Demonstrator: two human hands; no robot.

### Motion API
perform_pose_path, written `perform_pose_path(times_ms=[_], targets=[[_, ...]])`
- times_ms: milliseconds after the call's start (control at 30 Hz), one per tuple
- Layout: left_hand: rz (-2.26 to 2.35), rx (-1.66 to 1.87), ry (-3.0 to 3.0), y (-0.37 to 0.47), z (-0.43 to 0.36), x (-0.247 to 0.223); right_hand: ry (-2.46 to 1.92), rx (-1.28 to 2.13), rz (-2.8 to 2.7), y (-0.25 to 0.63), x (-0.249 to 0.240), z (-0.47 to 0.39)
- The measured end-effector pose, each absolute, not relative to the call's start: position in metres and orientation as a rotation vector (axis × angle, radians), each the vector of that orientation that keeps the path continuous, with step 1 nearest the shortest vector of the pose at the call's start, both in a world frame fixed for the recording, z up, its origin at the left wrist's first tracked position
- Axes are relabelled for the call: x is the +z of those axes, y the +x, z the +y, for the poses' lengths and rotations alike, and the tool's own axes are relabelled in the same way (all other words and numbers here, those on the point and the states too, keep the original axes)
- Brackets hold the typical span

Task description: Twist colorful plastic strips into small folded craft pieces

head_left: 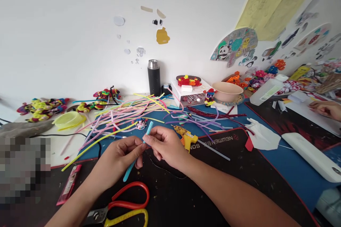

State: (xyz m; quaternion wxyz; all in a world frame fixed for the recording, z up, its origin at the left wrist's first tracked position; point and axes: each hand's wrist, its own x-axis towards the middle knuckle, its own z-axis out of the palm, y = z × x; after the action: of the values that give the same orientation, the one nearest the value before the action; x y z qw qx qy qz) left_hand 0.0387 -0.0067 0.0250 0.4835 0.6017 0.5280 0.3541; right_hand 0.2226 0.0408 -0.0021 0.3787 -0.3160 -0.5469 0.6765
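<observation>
A light blue fuzzy stem slants between my two hands over the black mat, its upper end sticking out above my fingers. My left hand pinches it around its middle. Close beside it, my right hand grips the stem nearer the top with thumb and index finger. Scissors with one red and one yellow handle lie just below my hands. A yellow glue gun rests right of my right hand. Behind my hands is a small white figure with coloured marks.
Many pastel stems spread behind my hands. A black thermos stands by the wall. Pink bowl and clear bottle are at the back right. Another person's hand is at the right edge. A pink packet lies left.
</observation>
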Motion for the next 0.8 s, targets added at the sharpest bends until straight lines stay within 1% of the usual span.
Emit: perform_pose_path(times_ms=[233,567,800], targets=[[1.355,0.882,1.577,0.038,-0.008,0.027,-0.791,1.752,-1.374,0.222,0.0,0.04],[1.306,0.887,1.478,0.04,-0.007,0.028,-0.737,1.814,-1.35,0.219,-0.014,0.04],[1.371,0.862,1.567,0.039,-0.01,0.023,-0.801,1.762,-1.385,0.219,-0.006,0.037]])
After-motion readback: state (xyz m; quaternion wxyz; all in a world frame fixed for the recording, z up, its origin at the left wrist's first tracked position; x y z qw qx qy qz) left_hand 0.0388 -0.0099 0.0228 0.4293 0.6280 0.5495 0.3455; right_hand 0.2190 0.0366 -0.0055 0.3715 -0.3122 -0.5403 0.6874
